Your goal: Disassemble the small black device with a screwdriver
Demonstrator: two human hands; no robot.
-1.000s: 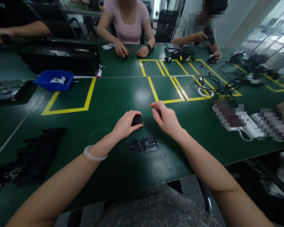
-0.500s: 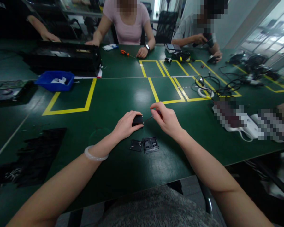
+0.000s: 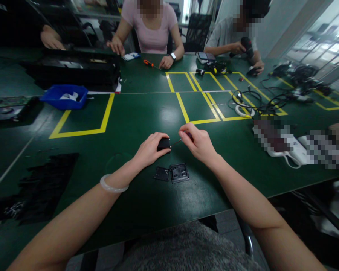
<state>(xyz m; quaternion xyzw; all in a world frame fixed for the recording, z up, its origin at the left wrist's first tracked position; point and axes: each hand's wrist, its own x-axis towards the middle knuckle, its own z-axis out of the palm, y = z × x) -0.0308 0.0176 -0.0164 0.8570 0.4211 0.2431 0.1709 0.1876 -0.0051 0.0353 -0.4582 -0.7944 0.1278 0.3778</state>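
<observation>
Between thumb and fingers, my left hand (image 3: 149,149) grips a small black box-shaped part (image 3: 164,144) on the green table. My right hand (image 3: 199,143) is closed around the handle of a screwdriver (image 3: 176,143); most of the handle is hidden in the fingers. Its thin metal shaft points left, and the tip meets the right edge of the black part. Just below the hands lie two flat black plastic pieces side by side: a smaller plate (image 3: 162,173) and a squarer frame-like piece (image 3: 179,173).
Left of me are a pile of black parts (image 3: 45,188), a blue tray (image 3: 49,98) and a long black housing (image 3: 73,71). Cables (image 3: 260,99) and a white power strip (image 3: 296,150) lie to the right. Across the table, co-workers sit near an orange-handled screwdriver (image 3: 148,63).
My hands stay almost in place, the left still on the black part, the screwdriver still at its edge. Across the table, a co-worker's hand has lifted off the long black housing.
</observation>
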